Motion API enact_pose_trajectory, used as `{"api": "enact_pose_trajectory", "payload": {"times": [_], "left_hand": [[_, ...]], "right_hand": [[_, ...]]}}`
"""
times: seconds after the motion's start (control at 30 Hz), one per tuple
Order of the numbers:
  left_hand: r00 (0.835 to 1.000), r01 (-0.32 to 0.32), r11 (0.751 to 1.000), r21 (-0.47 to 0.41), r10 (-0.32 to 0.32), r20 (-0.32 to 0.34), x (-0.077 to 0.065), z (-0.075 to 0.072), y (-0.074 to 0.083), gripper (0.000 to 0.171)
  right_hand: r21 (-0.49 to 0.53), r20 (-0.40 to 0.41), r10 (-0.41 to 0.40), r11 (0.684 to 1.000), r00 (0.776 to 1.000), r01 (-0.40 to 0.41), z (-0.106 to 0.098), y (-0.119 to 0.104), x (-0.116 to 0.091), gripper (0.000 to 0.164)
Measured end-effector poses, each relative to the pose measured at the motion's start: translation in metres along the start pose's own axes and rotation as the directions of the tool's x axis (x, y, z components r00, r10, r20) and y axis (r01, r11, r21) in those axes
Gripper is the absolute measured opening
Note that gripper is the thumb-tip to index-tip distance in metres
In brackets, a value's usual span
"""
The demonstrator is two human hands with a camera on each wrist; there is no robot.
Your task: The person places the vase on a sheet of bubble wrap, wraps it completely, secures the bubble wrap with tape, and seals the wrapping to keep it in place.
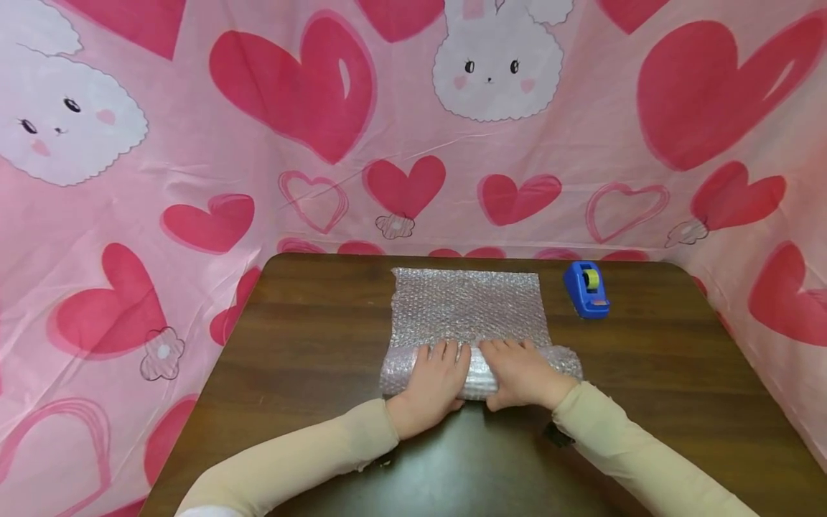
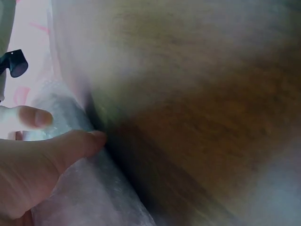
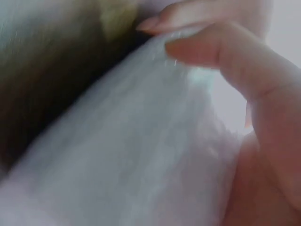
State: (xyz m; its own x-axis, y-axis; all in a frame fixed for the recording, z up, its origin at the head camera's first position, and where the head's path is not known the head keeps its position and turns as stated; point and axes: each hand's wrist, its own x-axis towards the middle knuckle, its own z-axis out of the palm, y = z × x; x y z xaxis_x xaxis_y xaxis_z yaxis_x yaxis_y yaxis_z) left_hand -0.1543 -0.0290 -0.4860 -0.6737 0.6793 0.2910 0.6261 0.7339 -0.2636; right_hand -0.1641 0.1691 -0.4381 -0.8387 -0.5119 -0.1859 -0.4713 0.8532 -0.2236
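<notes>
A sheet of clear bubble wrap (image 1: 468, 305) lies flat toward the back of the table, its near end wound into a thick roll (image 1: 399, 372). My left hand (image 1: 436, 377) grips the left-middle of this roll, fingers over the top and thumb on the near side. Just right of it, my right hand (image 1: 526, 375) holds the roll the same way. Both wrist views show the thumbs against the bubble wrap; in the right one the roll (image 3: 127, 141) is blurred. Whatever may be inside the roll is hidden.
A blue tape dispenser (image 1: 586, 291) with a yellowish roll stands right of the sheet, near the back of the dark wooden table (image 1: 310, 330). Pink cloth (image 1: 400, 108) printed with hearts and rabbits hangs behind and at both sides.
</notes>
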Motion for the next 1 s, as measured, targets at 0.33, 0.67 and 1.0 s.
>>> {"api": "enact_pose_trajectory", "payload": {"times": [0.33, 0.67, 1.0], "left_hand": [[1.000, -0.006, 0.999, -0.043, 0.007, 0.021, 0.001, 0.002, -0.003, 0.095], [0.999, -0.026, 0.998, -0.051, 0.027, 0.017, 0.005, -0.003, -0.006, 0.092], [0.991, -0.061, 0.983, -0.173, 0.081, 0.109, 0.010, -0.009, -0.014, 0.081]], "right_hand": [[-0.224, -0.170, -0.019, 0.974, 0.985, -0.020, 0.001, -0.012, -0.010, 0.107], [-0.399, -0.342, -0.094, 0.915, 0.935, -0.054, 0.016, -0.026, -0.036, 0.102], [-0.389, -0.366, -0.146, 0.921, 0.919, -0.009, 0.033, -0.010, -0.031, 0.104]]}}
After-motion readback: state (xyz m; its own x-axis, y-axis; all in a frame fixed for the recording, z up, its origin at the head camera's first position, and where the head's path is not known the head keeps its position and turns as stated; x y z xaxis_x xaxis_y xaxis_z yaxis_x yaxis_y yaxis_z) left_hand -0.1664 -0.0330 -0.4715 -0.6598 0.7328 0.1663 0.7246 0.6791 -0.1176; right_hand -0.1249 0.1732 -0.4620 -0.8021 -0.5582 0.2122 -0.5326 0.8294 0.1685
